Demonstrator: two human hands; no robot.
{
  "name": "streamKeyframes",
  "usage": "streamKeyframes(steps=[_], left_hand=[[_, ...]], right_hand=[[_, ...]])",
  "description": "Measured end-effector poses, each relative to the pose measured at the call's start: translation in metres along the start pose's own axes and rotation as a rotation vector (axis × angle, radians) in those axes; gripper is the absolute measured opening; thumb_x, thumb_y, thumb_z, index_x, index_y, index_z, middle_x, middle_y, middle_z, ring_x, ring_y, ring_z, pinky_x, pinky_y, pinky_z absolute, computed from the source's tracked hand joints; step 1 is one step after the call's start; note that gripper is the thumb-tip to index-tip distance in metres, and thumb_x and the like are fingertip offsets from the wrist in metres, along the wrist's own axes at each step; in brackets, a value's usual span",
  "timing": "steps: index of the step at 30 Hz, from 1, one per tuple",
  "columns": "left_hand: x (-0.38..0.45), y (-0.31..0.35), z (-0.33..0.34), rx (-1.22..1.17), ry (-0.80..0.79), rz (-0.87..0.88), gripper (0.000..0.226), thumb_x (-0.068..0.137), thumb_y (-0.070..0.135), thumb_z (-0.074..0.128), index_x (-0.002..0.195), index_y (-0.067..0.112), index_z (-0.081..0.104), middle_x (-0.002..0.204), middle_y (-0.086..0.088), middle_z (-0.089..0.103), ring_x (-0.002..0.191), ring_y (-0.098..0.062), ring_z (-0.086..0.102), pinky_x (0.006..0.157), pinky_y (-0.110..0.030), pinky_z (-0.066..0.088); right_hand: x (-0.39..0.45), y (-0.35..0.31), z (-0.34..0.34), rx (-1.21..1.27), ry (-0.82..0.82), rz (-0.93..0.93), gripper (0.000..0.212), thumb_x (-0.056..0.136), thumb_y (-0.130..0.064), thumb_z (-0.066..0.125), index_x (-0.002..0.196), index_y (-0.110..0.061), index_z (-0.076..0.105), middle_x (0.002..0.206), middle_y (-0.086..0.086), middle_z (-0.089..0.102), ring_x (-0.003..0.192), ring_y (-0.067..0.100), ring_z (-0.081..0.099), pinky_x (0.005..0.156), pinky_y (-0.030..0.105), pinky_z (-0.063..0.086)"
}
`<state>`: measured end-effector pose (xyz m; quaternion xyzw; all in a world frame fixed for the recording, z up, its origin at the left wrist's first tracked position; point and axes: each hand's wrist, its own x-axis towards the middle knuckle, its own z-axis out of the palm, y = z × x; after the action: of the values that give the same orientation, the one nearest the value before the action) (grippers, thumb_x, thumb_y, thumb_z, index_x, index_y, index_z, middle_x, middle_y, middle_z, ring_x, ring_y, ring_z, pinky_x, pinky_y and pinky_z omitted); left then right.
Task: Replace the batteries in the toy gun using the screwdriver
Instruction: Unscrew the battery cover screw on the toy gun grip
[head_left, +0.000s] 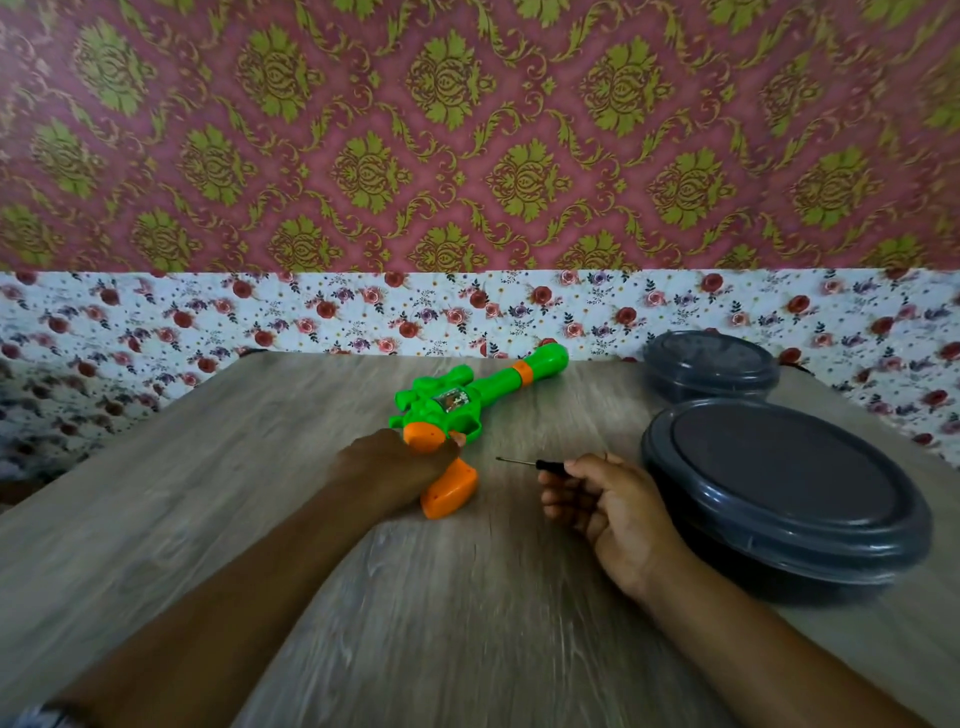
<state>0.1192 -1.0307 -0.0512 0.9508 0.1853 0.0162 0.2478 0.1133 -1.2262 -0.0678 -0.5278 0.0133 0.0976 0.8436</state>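
The table (208, 519) has a grey wood-grain top and stands against a wall (467, 130) covered with a red and gold pattern above and a white floral band below.

Left hand (395, 473): reaches in from the lower left and lies over the orange grip of the gun (457, 400). The back of the hand faces the camera. The fingers curl round the grip, and one fingertip shows at the junction of grip and green body. The butt end of the grip projects below the hand, toward the camera.

Gun: lies flat on the table, near its middle. The body and barrel are green, with an orange ring near the muzzle. The barrel points away and to the right, and the muzzle reaches the far table edge. A small clear window sits on the side of the body.

Screwdriver (524, 462): a thin metal shaft with a black handle, held just right of the grip, not touching it. The tip points left, toward the gun.

Right hand (608, 504): enters from the lower right. The fingers are curled together round the handle, which is mostly hidden in the fist.

Bowl (779, 493): dark grey, round, lidded, on the table just right of the right hand. A second, similar container (709, 364) stands behind it at the far edge
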Motion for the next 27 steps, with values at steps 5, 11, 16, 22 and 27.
streamKeyframes(steps=[5, 11, 16, 22, 27], left_hand=[[0.009, 0.010, 0.002, -0.004, -0.065, -0.017, 0.048, 0.082, 0.060, 0.054, 0.094, 0.014, 0.062, 0.099, -0.013, 0.066, 0.099, -0.027, 0.064, 0.080, -0.026, 0.046], [0.023, -0.004, 0.003, -0.317, -0.075, -0.108, 0.044, 0.077, 0.052, 0.064, 0.060, 0.013, 0.055, 0.041, -0.006, 0.056, 0.040, -0.018, 0.055, 0.048, -0.019, 0.041], [0.029, -0.004, 0.002, -0.580, 0.006, -0.066, 0.031, 0.082, 0.031, 0.068, 0.061, 0.015, 0.052, 0.062, -0.006, 0.053, 0.055, -0.016, 0.050, 0.051, -0.024, 0.036], [0.037, -0.012, 0.031, -1.011, -0.036, -0.035, 0.017, 0.082, 0.008, 0.067, 0.096, 0.000, 0.061, 0.089, -0.022, 0.069, 0.066, -0.029, 0.065, 0.068, -0.039, 0.054], [0.032, -0.012, 0.032, -1.282, 0.014, 0.063, 0.029, 0.094, 0.027, 0.052, 0.113, 0.005, 0.054, 0.084, -0.014, 0.067, 0.065, -0.023, 0.067, 0.064, -0.038, 0.057]], right_hand=[[0.001, 0.001, -0.002, 0.004, 0.001, 0.009, 0.021, 0.086, 0.006, 0.042, 0.070, -0.006, 0.045, 0.054, 0.012, 0.065, 0.041, 0.016, 0.059, 0.039, 0.022, 0.048], [0.001, 0.000, -0.005, -0.029, -0.035, 0.033, 0.018, 0.089, 0.003, 0.042, 0.073, -0.006, 0.046, 0.053, 0.013, 0.062, 0.043, 0.019, 0.056, 0.038, 0.024, 0.046], [0.002, 0.001, -0.005, -0.075, -0.046, 0.021, 0.013, 0.092, -0.006, 0.046, 0.086, -0.002, 0.058, 0.064, 0.013, 0.067, 0.048, 0.017, 0.057, 0.041, 0.023, 0.045], [0.014, 0.005, 0.005, -0.085, 0.018, -0.002, 0.015, 0.092, -0.007, 0.050, 0.079, -0.008, 0.059, 0.079, 0.008, 0.075, 0.051, 0.015, 0.063, 0.045, 0.022, 0.047], [0.033, 0.009, 0.020, -0.109, 0.064, -0.016, 0.012, 0.092, -0.004, 0.050, 0.084, -0.005, 0.059, 0.074, 0.011, 0.072, 0.053, 0.016, 0.063, 0.043, 0.023, 0.050]])
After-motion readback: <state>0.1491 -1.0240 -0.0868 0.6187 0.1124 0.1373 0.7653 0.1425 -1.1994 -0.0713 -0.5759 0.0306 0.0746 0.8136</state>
